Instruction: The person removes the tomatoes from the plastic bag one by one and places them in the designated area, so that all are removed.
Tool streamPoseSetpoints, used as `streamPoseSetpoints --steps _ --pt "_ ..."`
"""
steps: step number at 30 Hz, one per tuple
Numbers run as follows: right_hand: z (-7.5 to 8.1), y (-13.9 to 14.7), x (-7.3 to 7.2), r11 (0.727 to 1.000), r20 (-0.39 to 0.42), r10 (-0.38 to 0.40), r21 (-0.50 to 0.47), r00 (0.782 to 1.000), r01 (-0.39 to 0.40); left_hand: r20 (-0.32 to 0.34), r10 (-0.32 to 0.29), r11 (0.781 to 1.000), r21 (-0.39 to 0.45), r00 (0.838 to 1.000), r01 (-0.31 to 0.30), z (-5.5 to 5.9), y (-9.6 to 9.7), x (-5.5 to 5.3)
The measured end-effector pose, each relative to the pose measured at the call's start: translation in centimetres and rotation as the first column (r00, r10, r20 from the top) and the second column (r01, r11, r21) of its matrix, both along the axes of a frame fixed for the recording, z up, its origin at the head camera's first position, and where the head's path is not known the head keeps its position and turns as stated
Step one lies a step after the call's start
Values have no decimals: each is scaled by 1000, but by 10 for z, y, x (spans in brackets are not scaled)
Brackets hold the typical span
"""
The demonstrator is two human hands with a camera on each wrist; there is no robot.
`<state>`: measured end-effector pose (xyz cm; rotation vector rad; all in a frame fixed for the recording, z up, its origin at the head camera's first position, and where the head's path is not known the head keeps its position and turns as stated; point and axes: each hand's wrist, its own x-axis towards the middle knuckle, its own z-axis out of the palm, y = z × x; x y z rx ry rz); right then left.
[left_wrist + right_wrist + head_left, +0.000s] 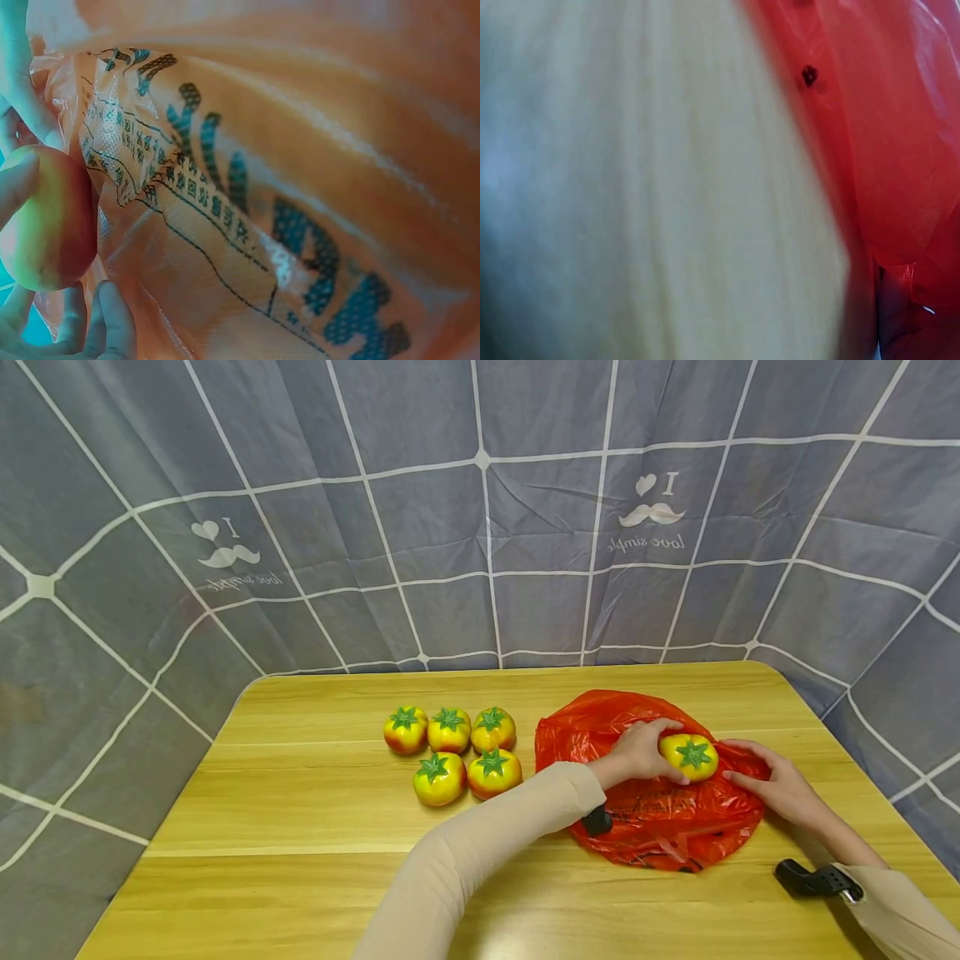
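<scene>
At the mouth of a red plastic bag (pixel 660 835), my left hand (pixel 639 752) grips a yellow tomato (pixel 690 757) with a green star-shaped leaf top. In the left wrist view, fingers and thumb lie around this tomato (pixel 64 225), with the bag's printed film (pixel 225 195) beside it. My right hand (pixel 783 789) holds the right edge of the bag, thumb on the near side; some of its fingers are hidden by the film. The right wrist view shows mostly tabletop and the red bag (pixel 900 135), with the hand dark at the lower corner.
Several more yellow-red tomatoes (pixel 440 779) stand in two rows left of the bag on the wooden table (pixel 300 802). A grey curtain (pixel 420 527) with white lines hangs behind and beside the table. A black wrist strap (pixel 813 878) is on the right forearm.
</scene>
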<state>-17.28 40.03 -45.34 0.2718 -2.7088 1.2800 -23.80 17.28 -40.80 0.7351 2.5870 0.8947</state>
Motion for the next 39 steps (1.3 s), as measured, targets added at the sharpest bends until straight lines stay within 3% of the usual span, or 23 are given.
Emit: streamPoseSetpoints --steps 6,14,19,26,39 --pt "1 0 0 1000 6 -7 12 1000 7 4 -19 1000 -16 1000 19 0 0 0" --pt "1 0 0 1000 15 -10 12 1000 10 -2 22 1000 -9 1000 -22 -1 3 2" --pt "2 -1 0 1000 21 -14 14 1000 14 -43 60 998 -31 997 -61 0 3 5" --pt "3 -3 -1 1000 25 -15 7 1000 14 -54 97 995 -33 994 -99 6 2 6" --pt "2 0 -1 999 14 -24 33 1000 24 -40 93 996 -4 995 -93 22 -1 11"
